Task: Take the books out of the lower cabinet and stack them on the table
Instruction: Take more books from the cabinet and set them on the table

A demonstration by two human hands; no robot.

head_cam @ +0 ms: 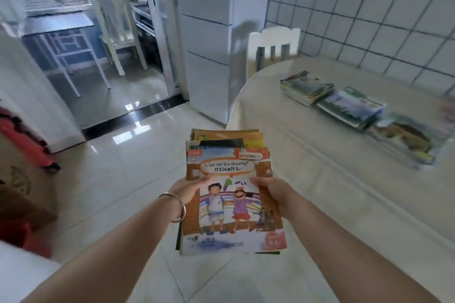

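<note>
I hold a bundle of thin picture books in front of me above the floor; the top cover shows two drawn children and the title "What Are You Drawing". My left hand grips the bundle's left edge, thumb on the cover. My right hand grips its right edge the same way. On the table to the right lie three low piles of books in a row. The cabinet is out of view.
A white chair stands at the table's far end against the tiled wall. A white fridge is straight ahead. A doorway on the left opens to another chair and a dark desk. Red and brown items sit at the left edge.
</note>
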